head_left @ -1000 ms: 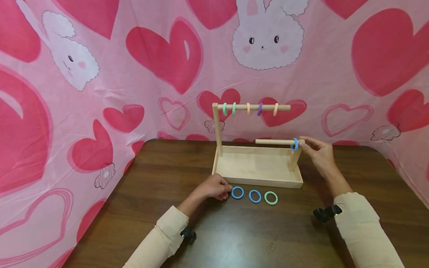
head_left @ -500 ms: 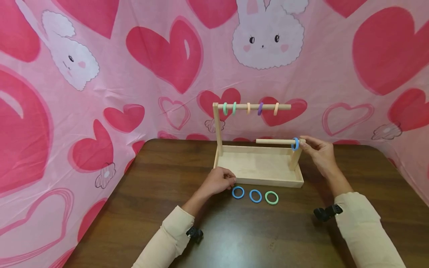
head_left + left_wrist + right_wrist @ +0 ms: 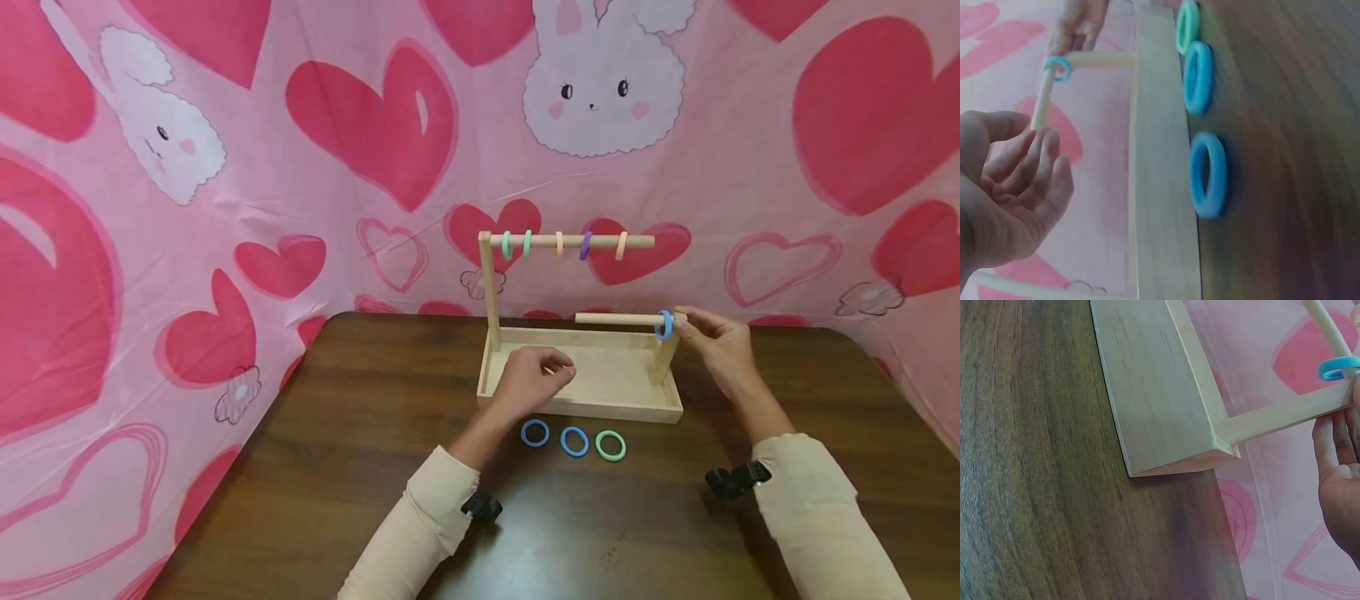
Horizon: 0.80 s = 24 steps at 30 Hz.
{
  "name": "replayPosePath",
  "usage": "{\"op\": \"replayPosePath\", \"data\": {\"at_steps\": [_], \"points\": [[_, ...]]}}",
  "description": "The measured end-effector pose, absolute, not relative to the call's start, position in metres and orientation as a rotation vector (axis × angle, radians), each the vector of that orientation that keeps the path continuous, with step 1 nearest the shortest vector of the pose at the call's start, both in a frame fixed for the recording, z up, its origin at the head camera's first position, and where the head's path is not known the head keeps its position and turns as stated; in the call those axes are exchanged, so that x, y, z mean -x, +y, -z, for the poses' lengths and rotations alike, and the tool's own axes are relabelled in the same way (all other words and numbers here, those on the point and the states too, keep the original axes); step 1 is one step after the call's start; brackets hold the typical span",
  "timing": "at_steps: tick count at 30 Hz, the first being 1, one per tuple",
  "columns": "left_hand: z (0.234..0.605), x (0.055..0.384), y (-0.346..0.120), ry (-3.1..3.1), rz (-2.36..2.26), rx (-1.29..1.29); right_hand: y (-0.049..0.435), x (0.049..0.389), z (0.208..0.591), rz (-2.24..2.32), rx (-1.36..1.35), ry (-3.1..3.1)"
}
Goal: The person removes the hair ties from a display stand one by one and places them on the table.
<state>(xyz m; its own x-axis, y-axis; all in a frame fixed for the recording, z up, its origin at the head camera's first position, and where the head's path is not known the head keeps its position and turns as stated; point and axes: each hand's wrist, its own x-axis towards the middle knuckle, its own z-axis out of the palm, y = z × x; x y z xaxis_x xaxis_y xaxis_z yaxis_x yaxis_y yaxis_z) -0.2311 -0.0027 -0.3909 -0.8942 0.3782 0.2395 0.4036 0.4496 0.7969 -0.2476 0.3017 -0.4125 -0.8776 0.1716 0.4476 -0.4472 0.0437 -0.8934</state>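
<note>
Left hand [image 3: 528, 382] above the tray [image 3: 611, 410]: fingers loosely curled, thumb apart from the fingertips, no ring visible between them. Right hand [image 3: 716, 342] at the stand's far right: thumb and fingers clamped on the top of the right post [image 3: 663, 358]. The grip is partly hidden, so whether these fingers also touch the hanging blue ring [image 3: 669, 325] cannot be told. That ring sits around the lower peg [image 3: 618, 318], near its root at the right post. Two loose blue rings [image 3: 535, 447] and one loose green ring [image 3: 611, 459] lie flat on the worktop [image 3: 375, 400], just in front of the tray.

The step in hand appears to be bracing the stand while the left hand works near the lower peg. For good results, hold the post firmly without twisting it, approach from the peg's free end, and align any ring's hole with the peg before sliding. Avoid knocking the tip sideways.

Orientation: the lower peg's long axis runs nearly level, left to right, its free end pointing left. The hanging blue ring stands crosswise to that axis, its hole facing along the peg. The upper peg [image 3: 641, 242] points right.
</note>
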Motion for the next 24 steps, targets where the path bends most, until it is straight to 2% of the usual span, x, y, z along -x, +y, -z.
{"op": "replayPosePath", "data": {"at_steps": [14, 24], "points": [[0.391, 0.229, 0.036, -2.552, 1.588, 0.697, 0.299, 0.248, 0.411, -1.931, -0.318, -1.853], [0.397, 0.234, 0.053, -2.627, 1.463, 0.812, 0.299, 0.246, 0.413, -1.929, -0.296, -1.849]]}}
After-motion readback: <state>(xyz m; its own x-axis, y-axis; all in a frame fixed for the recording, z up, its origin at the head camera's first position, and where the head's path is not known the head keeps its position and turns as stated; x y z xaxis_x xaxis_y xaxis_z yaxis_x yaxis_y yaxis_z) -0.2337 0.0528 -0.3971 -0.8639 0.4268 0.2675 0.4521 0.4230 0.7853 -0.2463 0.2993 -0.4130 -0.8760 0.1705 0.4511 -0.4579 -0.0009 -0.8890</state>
